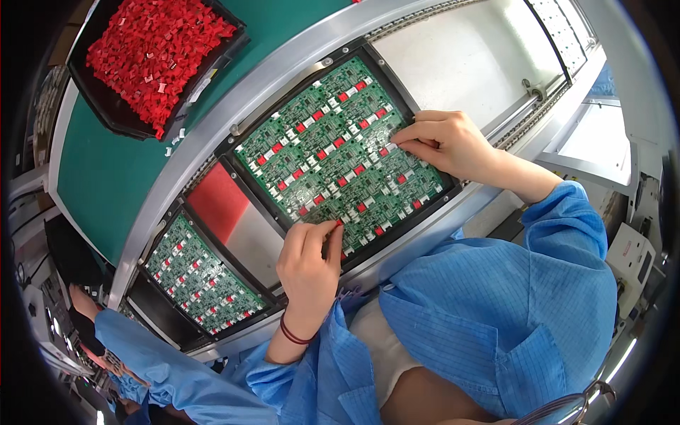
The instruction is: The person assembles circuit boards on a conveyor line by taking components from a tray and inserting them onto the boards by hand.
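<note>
A dark-framed panel of green circuit boards (312, 134) lies before me, set with rows of small red and white connectors. My right hand (453, 145) reaches over its right part, thumb and forefinger pinched at a white connector (390, 147) beside a red one. Near the front left edge of the panel, my left hand (309, 258) is closed in a pinch, with a small red connector (338, 222) showing at the fingertips. Whether that piece is seated on the board or lifted, I cannot tell. A dark red band circles the left wrist.
A black bin heaped with red connectors (152, 53) stands on a green mat (92, 180) beyond the metal rail (280, 67). Several white connectors (176, 142) lie by it. A second framed panel (202, 273) sits left on the conveyor. Another person's blue sleeve (163, 361) reaches in at lower left.
</note>
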Action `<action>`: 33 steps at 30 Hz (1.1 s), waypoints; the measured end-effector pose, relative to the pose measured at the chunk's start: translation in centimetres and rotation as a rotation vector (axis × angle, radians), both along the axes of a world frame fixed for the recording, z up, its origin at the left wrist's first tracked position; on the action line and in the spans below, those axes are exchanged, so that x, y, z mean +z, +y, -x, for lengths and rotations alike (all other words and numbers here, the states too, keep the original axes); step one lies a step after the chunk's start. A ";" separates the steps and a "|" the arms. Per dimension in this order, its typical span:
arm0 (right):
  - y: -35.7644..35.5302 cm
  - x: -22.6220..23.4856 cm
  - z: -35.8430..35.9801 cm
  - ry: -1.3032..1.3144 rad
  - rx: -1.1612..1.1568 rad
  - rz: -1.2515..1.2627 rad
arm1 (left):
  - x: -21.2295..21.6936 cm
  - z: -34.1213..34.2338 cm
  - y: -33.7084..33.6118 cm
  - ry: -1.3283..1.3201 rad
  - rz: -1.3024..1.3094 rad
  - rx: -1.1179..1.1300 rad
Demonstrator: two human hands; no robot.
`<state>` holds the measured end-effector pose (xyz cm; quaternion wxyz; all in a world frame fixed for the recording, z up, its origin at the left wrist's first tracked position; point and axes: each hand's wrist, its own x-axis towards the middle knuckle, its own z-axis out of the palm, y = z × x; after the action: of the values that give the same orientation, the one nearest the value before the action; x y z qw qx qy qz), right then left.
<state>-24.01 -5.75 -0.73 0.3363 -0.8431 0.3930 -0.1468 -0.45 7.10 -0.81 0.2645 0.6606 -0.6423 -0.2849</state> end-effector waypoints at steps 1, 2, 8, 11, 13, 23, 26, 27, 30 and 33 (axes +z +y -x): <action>0.0 -0.2 0.0 -0.001 0.015 0.049 | -0.1 -0.1 0.0 -0.002 -0.004 0.003; 0.1 -0.3 0.1 -0.002 0.015 0.049 | -0.2 0.0 0.0 -0.008 0.010 -0.008; 0.1 0.3 0.5 0.073 0.097 0.114 | -0.3 0.0 0.2 -0.040 0.056 -0.046; 0.3 0.6 0.5 0.024 0.088 0.074 | -0.5 0.0 0.2 -0.028 0.088 -0.057; 0.4 1.9 0.2 0.086 -0.094 -0.230 | -0.7 -0.1 0.2 -0.013 0.096 -0.047; -1.5 2.1 0.6 -0.580 -0.323 -1.159 | -0.7 0.0 -0.9 0.018 0.037 -0.064; -1.3 1.8 0.5 -0.660 -0.319 -1.144 | -0.1 -0.2 -0.7 -0.029 0.031 -0.097; -1.1 2.0 0.4 -0.638 -0.316 -1.125 | 0.0 -0.2 -0.6 -0.062 0.037 -0.121; -0.5 2.4 0.1 -0.633 -0.351 -1.148 | 0.0 -0.6 -0.4 -0.003 0.006 -0.101; 0.0 2.7 -0.2 -0.630 -0.396 -1.210 | 1.9 -2.2 -0.2 0.388 -0.385 0.109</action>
<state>-23.81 -5.74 1.96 0.8102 -0.3388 0.4356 -0.1978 1.79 6.87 1.13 0.2670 0.6652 -0.4773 -0.5083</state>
